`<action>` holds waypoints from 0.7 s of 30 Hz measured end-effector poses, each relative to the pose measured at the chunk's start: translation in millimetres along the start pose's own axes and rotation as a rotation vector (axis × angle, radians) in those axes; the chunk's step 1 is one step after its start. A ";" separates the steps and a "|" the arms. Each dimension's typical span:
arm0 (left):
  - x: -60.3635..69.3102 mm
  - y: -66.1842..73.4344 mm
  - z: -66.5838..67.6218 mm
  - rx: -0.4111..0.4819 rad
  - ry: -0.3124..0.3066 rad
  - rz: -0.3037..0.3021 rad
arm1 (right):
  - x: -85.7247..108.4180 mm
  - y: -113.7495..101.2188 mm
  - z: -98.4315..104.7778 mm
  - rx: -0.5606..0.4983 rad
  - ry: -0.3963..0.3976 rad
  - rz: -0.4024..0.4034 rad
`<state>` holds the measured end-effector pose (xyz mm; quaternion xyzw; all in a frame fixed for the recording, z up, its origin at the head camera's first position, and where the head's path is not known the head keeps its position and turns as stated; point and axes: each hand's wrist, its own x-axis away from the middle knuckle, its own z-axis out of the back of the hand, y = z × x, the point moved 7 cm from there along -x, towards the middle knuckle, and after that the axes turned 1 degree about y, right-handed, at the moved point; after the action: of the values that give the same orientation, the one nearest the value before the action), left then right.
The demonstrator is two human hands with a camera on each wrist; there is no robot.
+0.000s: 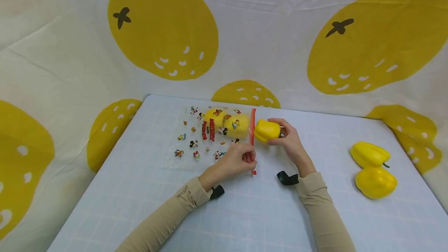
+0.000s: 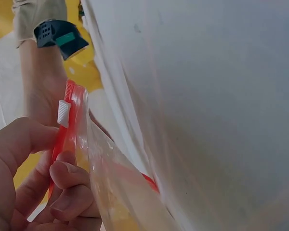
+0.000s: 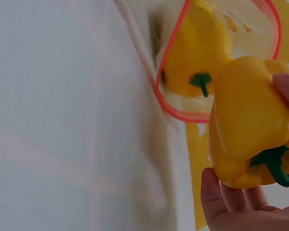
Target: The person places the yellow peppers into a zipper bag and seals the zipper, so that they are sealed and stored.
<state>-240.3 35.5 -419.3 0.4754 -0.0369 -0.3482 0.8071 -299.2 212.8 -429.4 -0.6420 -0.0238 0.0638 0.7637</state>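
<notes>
A clear zip bag (image 1: pixel 189 162) printed with cartoon figures lies on the table, with two yellow bell peppers (image 1: pixel 236 126) inside. My left hand (image 1: pixel 239 158) pinches the red zip edge (image 2: pixel 62 137) of the bag, close to its white slider (image 2: pixel 63 113). In the right wrist view the bag's mouth (image 3: pixel 169 108) gapes, and a pepper (image 3: pixel 197 53) with a green stem shows within. Another yellow bell pepper (image 1: pixel 266 130) is gripped by my right hand (image 1: pixel 288 138), just right of the mouth, its green stem (image 3: pixel 275 163) facing away from the bag.
Two more yellow bell peppers (image 1: pixel 370 154) lie close together at the table's right side. The table (image 1: pixel 259 213) has a pale checked cover. Behind it hangs a white cloth (image 1: pixel 252 42) with large yellow fruit prints. A black wrist camera (image 1: pixel 287 178) sits beneath each forearm.
</notes>
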 end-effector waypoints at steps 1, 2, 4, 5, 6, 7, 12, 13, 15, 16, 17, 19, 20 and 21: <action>0.0 0.1 0.2 -0.002 0.000 0.000 | 0.7 2.4 -2.9 0.005 -0.022 0.000; 0.1 0.2 0.3 -0.004 0.001 0.001 | 1.4 4.9 -5.7 0.018 -0.044 -0.003; 0.6 0.6 0.8 -0.006 0.004 -0.001 | 3.2 9.4 -10.7 0.046 -0.087 -0.009; 0.9 1.0 1.0 -0.007 0.004 -0.004 | 4.4 11.1 -13.2 0.060 -0.110 -0.010; 1.1 1.2 0.9 -0.010 0.006 -0.007 | 5.4 12.6 -15.9 0.072 -0.130 -0.011; 1.3 1.7 0.9 -0.010 0.007 -0.010 | 6.5 13.1 -18.8 0.077 -0.153 -0.007; 1.6 3.7 0.7 -0.019 0.010 -0.016 | 10.6 10.9 -34.1 0.081 -0.244 0.035; 1.7 4.1 0.9 -0.020 0.011 -0.014 | 11.1 10.1 -36.6 0.087 -0.255 0.043; 2.0 4.4 1.1 -0.021 0.012 -0.008 | 11.8 9.2 -40.7 0.104 -0.272 0.048; 2.1 4.4 1.2 -0.018 0.010 -0.005 | 12.0 9.0 -42.3 0.110 -0.283 0.049; 2.2 4.3 1.4 -0.017 0.011 0.000 | 12.3 8.8 -43.4 0.112 -0.292 0.048; 2.2 4.0 1.6 -0.013 0.015 0.001 | 12.9 8.4 -44.6 0.102 -0.318 0.045; 2.1 3.9 1.6 -0.011 0.016 0.000 | 13.2 8.1 -44.5 0.095 -0.335 0.049; 2.1 3.6 1.5 -0.009 0.017 -0.002 | 13.6 8.0 -43.8 0.094 -0.351 0.051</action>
<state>-237.4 34.3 -416.2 0.4746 -0.0281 -0.3452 0.8092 -281.1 173.0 -445.6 -0.5850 -0.1373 0.1955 0.7750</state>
